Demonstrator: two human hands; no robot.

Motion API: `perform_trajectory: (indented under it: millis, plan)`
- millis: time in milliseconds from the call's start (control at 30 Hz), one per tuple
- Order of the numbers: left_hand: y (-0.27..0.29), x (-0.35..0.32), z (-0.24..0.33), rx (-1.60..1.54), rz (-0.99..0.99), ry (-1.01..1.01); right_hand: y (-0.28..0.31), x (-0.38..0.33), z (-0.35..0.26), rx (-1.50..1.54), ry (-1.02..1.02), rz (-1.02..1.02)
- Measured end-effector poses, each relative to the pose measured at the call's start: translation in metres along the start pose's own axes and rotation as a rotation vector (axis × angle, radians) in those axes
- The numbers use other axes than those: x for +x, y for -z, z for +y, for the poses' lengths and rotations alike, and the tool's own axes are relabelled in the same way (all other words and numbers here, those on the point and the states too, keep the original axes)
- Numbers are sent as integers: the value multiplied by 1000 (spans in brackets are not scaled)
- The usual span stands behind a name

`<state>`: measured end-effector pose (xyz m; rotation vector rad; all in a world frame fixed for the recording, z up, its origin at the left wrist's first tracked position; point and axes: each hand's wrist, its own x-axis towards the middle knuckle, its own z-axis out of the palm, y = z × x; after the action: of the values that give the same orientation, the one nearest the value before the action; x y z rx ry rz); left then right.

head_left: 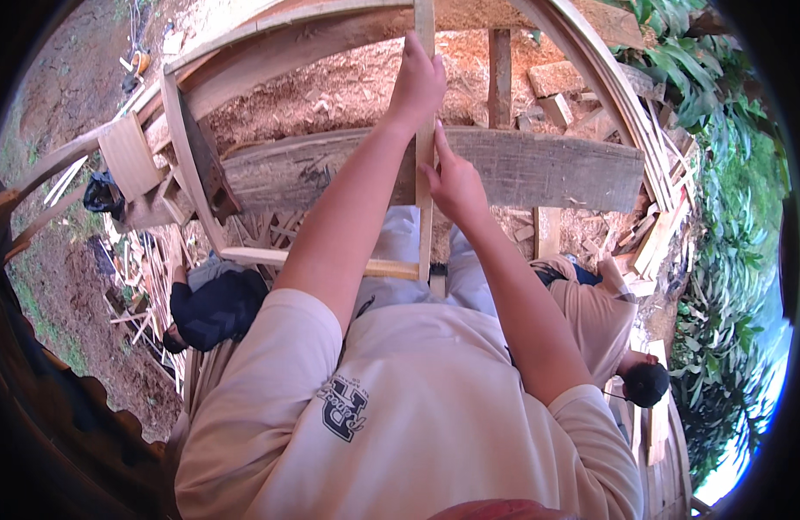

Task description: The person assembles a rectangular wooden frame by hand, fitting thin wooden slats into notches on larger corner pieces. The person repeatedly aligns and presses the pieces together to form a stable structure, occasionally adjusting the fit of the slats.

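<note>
A narrow wooden strip [424, 227] runs lengthwise in front of my body, from the upper edge down to my lap, and crosses over a weathered grey plank [547, 165]. My left hand [417, 82] is closed around the strip at its far part. Closer in, my right hand [459, 180] rests at the strip's right edge, its thumb over the face and its index finger stretched along the side; the other fingers are curled and partly hidden. A pale crosswise batten [313, 258] meets the strip's near end by my lap.
Curved timber framing [188, 156] surrounds the work. Sawdust [322, 95] and offcuts [556, 108] cover the ground beyond the plank. One person in dark clothing [218, 308] is at the left, another in a light shirt [591, 316] at the right. Green plants [729, 243] grow along the right side.
</note>
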<state>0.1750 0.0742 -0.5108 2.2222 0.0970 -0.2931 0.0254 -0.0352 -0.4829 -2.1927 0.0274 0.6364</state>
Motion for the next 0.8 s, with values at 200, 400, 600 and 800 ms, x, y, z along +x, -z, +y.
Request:
perform_trajectory:
  millis: [200,400,600,800]
  plan:
    - [-2,0,-11,57,51,-64,-4,-10,12,91,-105,33]
    - [-28,7,-24,45,287,-161,-8,-49,56,255,-40,195]
    - [-23,4,-12,52,263,-101,-2,-67,67,557,-298,129]
    - [-20,4,-7,49,267,-124,2,-60,54,518,-84,175]
